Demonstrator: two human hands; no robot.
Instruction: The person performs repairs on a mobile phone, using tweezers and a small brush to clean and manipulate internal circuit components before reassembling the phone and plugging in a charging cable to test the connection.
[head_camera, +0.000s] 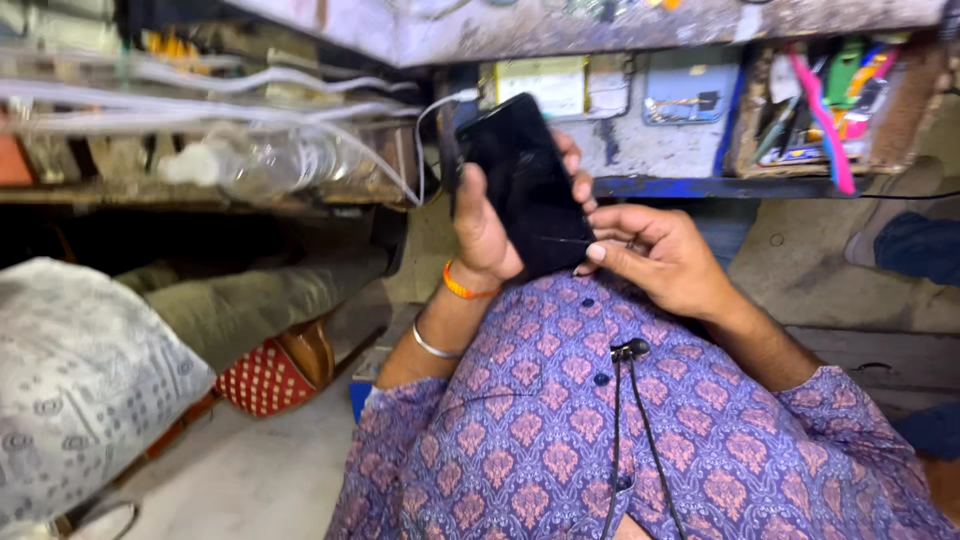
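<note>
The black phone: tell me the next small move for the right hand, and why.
Probably ease the thin pin a little further along the phone's lower edge. The left hand already grips the phone upright with its dark screen facing the camera, and the right hand pinches the pin with its tip at that edge. Whether it has found a hole cannot be seen.

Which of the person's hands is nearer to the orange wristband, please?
Left. The orange wristband sits on the wrist just below the left hand, which grips the black phone. The right hand is apart, at the phone's lower right edge.
</note>
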